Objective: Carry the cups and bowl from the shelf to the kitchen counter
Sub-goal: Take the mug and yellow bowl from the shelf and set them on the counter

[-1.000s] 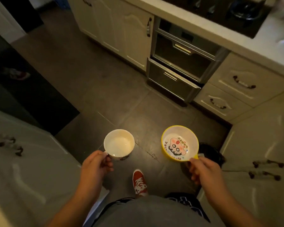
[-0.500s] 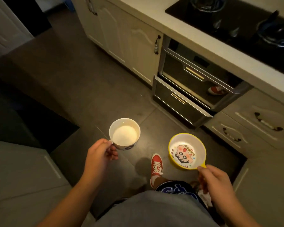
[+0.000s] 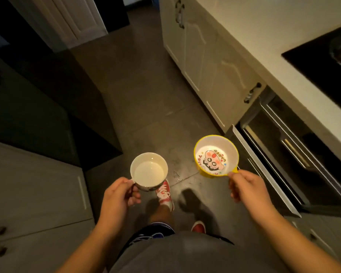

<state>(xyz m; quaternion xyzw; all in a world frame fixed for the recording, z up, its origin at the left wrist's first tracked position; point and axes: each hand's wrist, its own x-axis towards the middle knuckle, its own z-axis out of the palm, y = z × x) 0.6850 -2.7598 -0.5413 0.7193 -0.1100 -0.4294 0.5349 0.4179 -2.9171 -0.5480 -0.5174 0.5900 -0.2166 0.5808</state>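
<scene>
My left hand [image 3: 119,196] grips the handle of a white cup [image 3: 149,171], upright and empty, held above the floor at centre. My right hand [image 3: 246,189] pinches the small handle of a yellow bowl [image 3: 216,155] with a cartoon face printed inside; it tilts slightly. Both are carried in front of my body. The kitchen counter [image 3: 268,42], pale and bare along its near part, runs along the right side.
A black hob [image 3: 323,62] is set into the counter at far right. Below it sits a built-in oven [image 3: 287,154] with its drawer edge sticking out near the bowl. Cream cabinet doors [image 3: 205,62] line the right; grey cabinets [image 3: 34,186] stand left. My red shoe [image 3: 164,193] is on the tiled floor.
The view has swung left, so the counter and oven now lie at the right. My feet have stepped forward. Both hands keep their hold on the cup and the bowl.
</scene>
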